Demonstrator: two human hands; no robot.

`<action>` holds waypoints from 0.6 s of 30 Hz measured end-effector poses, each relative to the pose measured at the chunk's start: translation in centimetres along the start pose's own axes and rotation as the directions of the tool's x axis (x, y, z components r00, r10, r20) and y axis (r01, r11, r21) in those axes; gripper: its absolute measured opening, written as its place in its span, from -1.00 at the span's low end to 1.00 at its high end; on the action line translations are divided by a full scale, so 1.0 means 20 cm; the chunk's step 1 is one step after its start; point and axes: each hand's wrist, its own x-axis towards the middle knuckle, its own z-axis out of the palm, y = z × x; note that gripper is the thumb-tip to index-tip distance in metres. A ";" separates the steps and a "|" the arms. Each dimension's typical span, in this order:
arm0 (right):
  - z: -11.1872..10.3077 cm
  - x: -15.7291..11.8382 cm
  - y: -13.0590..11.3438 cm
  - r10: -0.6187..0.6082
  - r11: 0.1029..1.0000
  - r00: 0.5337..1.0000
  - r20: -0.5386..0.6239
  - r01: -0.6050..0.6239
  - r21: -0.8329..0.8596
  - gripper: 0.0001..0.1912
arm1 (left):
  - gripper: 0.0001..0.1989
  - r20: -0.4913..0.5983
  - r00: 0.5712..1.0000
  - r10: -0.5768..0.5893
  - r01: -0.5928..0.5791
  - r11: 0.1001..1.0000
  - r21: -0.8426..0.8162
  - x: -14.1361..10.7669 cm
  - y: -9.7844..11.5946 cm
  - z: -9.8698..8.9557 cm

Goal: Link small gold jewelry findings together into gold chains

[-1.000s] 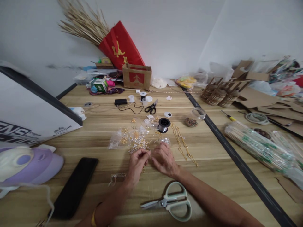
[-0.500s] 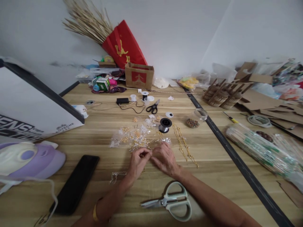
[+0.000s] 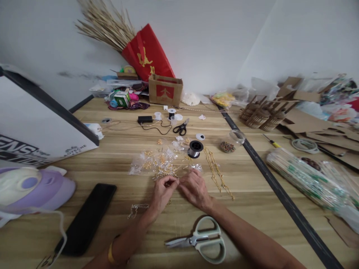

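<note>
My left hand (image 3: 163, 191) and my right hand (image 3: 195, 189) meet at their fingertips over the wooden table, each pinched on something too small to make out. Just beyond them lies a pile of small silver and gold beads (image 3: 166, 170), with clear plastic bags (image 3: 137, 163) of gold pieces beside it. A black spool of wire (image 3: 195, 148) stands behind my right hand. To its right lies a gold chain (image 3: 215, 170). A silver chain (image 3: 137, 209) rests left of my left wrist. Pale-handled scissors (image 3: 200, 239) lie between my forearms, nearer to me.
On the left are a black phone (image 3: 86, 218), a purple and white device (image 3: 36, 188) and a large white box (image 3: 36, 123). Black scissors (image 3: 181, 128) and a jar of beads (image 3: 228, 145) lie farther back. Packaged sticks (image 3: 303, 179) and cardboard (image 3: 325, 119) occupy the right.
Both hands stay together in almost the same place, with only slight finger movement. The view has shifted very slightly.
</note>
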 end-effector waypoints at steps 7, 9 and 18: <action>-0.10 0.03 -0.03 0.166 0.977 0.974 -0.155 -0.141 0.160 -0.86 | -0.88 -0.025 0.999 -0.028 0.028 1.000 0.003 0.01 0.00 0.00; -0.13 0.05 -0.02 0.345 0.924 0.916 -0.203 -0.294 0.246 -0.75 | -0.87 -0.040 0.998 -0.043 0.043 0.999 -0.015 0.01 0.00 0.00; -0.13 0.06 0.01 0.437 0.886 0.839 -0.324 -0.340 0.316 -0.65 | -0.85 -0.070 0.995 -0.067 0.061 0.994 -0.093 0.02 0.00 -0.01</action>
